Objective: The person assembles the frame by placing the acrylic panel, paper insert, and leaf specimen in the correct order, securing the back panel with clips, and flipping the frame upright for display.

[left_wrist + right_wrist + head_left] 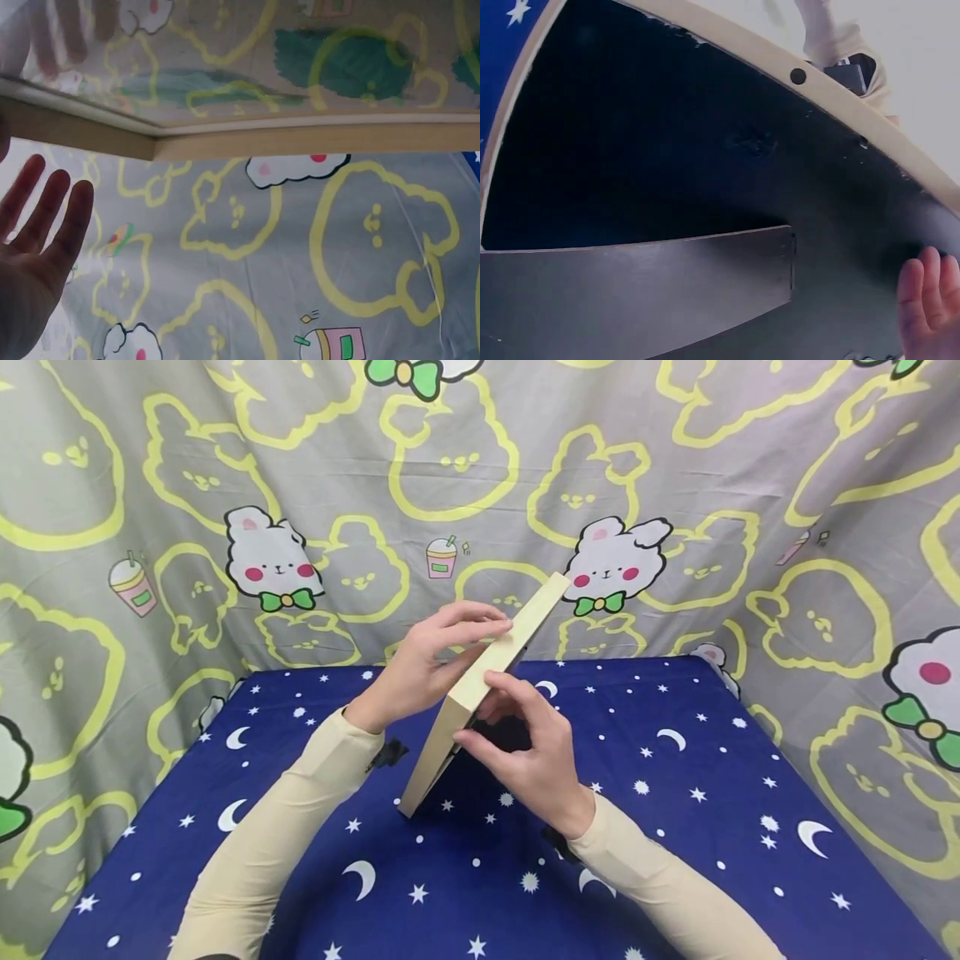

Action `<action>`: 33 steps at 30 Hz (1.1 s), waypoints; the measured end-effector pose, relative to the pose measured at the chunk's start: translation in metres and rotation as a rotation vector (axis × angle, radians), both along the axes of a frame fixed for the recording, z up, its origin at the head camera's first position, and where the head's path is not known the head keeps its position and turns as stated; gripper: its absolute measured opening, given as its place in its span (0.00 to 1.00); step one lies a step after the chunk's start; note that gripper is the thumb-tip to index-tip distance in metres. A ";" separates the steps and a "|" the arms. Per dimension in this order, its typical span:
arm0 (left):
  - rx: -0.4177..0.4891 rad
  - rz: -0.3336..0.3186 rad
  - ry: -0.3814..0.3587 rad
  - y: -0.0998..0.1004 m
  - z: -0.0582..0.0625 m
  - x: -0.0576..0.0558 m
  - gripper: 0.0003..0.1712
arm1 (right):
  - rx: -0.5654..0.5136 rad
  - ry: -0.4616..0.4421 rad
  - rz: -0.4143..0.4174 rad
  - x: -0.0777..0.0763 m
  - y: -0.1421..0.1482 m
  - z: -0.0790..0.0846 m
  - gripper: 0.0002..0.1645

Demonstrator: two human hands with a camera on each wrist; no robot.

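A light wooden picture frame (510, 645) stands tilted between my hands, its lower corner down at the tablecloth. On its glazed front, green patches of the picture (345, 64) show through reflections. The black back panel (652, 150) carries a grey easel stand (667, 289). My left hand (431, 656) holds the frame from the front side, a fingertip on its upper edge; its other fingers stretch out below the wood in the left wrist view. From the back side my right hand (536, 747) grips the edge near the corner, thumb and forefinger on the wood.
A dark blue cloth (697, 860) with white stars and moons covers the table. Behind it and at the sides hangs a grey curtain (465, 435) with yellow bear and white rabbit prints. A dark wrist mount (387, 753) sits below my left wrist.
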State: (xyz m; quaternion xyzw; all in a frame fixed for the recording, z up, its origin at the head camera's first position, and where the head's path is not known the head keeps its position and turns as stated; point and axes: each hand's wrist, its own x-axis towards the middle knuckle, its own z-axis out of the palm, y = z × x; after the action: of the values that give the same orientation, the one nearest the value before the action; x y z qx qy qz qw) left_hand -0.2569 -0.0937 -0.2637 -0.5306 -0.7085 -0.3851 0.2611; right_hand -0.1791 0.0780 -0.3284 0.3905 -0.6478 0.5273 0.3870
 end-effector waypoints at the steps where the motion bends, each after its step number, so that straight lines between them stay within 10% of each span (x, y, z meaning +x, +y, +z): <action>1: -0.008 -0.015 0.005 0.001 -0.001 0.000 0.20 | -0.002 0.005 0.004 0.001 -0.001 0.001 0.35; 16: -0.005 -0.059 0.114 0.006 -0.004 -0.007 0.19 | 0.027 0.074 -0.003 0.008 -0.007 0.007 0.29; 33: -0.011 0.127 0.225 0.009 -0.001 -0.005 0.18 | 0.016 0.025 0.041 0.012 0.008 0.015 0.27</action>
State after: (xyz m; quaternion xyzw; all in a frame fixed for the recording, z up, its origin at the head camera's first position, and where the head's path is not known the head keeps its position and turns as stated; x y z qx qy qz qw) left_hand -0.2622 -0.0850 -0.2643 -0.5259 -0.7090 -0.3022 0.3598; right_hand -0.1675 0.0861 -0.3131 0.4135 -0.6389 0.5250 0.3811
